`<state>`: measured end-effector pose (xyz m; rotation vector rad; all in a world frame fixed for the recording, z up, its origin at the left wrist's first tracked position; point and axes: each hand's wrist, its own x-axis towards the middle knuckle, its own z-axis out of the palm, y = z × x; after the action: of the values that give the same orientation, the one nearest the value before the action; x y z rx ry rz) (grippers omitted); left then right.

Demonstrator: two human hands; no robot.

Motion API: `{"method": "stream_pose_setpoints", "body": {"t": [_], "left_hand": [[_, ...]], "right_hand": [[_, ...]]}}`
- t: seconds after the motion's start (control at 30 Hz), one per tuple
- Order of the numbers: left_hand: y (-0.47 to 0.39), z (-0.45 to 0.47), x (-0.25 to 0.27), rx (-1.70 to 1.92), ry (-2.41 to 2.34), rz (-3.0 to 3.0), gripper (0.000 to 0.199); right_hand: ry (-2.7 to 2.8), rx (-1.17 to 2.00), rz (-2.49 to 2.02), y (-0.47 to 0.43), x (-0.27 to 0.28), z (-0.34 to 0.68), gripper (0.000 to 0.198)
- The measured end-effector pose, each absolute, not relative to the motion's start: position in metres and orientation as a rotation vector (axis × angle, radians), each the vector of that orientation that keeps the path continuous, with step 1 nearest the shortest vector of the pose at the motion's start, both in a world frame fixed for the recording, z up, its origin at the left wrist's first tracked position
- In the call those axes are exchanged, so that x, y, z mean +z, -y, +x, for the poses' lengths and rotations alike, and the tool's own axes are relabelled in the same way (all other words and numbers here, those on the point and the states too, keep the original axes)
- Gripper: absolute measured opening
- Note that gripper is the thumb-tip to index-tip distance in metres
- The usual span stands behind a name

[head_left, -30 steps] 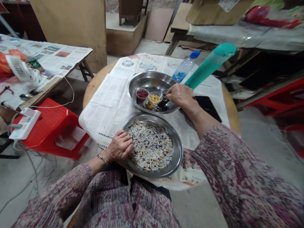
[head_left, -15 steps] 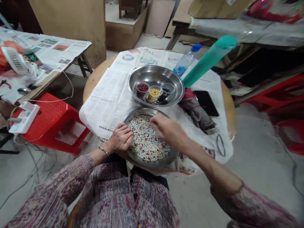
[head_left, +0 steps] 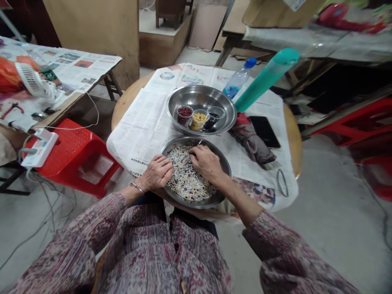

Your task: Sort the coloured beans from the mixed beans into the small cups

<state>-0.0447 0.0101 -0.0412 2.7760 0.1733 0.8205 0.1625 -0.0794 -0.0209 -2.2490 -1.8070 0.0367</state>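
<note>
The mixed beans (head_left: pixel 186 179) are spread in the near metal pan (head_left: pixel 223 163). The right hand (head_left: pixel 206 161) is laid on them, fingers curled down. The pan's edge is gripped by the left hand (head_left: pixel 157 172).

bare newsprint (head_left: pixel 143 126) left of bowls, cups (head_left: pixel 199 118) crowding far bowl (head_left: pixel 223 102)
</note>
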Motion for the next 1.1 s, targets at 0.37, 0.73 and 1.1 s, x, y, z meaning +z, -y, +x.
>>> {"method": "stream_pose_setpoints", "body": {"t": [0.37,0.73,1.1], "left_hand": [[-0.008,-0.048,-0.042,0.836,-0.27,2.643,0.02],[-0.012,-0.047,-0.017,0.652,-0.222,2.727,0.04],[-0.009,0.024,-0.008,-0.018,-0.672,2.848,0.058]], "right_hand": [[2.172,0.46,-1.84,0.115,-0.013,0.147,0.016],[1.746,0.078,-2.207,0.151,-0.016,0.174,0.046],[1.599,0.244,-2.244,0.133,-0.032,0.177,0.032]]}}
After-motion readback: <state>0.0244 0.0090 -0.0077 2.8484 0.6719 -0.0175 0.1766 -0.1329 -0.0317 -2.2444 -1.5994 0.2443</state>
